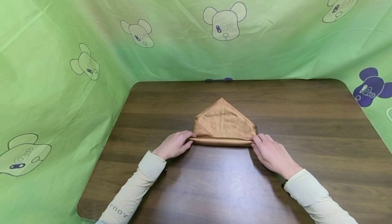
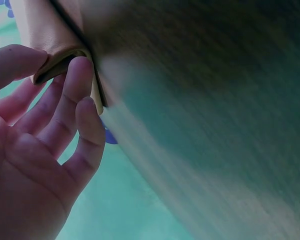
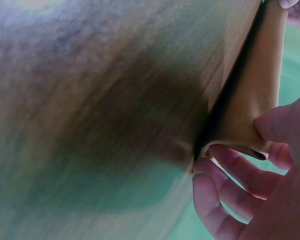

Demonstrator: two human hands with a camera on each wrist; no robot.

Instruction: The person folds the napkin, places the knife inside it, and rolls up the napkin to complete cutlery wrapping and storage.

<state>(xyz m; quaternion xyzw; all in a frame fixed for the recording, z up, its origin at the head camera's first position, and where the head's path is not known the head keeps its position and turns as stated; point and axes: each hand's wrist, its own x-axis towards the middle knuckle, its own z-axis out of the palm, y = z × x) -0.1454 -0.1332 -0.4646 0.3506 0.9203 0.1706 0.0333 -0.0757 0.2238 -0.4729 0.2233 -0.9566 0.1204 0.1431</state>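
Observation:
A shiny copper-brown cloth (image 1: 225, 120) lies on the table, its far part coming to a point and its near edge rolled into a flat band. At the band's left end my left hand (image 1: 175, 144) pinches the fabric between thumb and fingers. My right hand (image 1: 273, 154) pinches the opposite end the same way. The left wrist view shows the thumb and fingers of the left hand (image 2: 45, 130) around the open end of the fold. In the right wrist view, the right hand (image 3: 260, 175) grips the other end of the folded cloth (image 3: 255, 95).
The brown wood-grain table (image 1: 147, 108) has rounded corners and a bright reflection near its front. Green fabric (image 1: 180, 57) printed with cartoon mouse heads hangs behind and along the sides.

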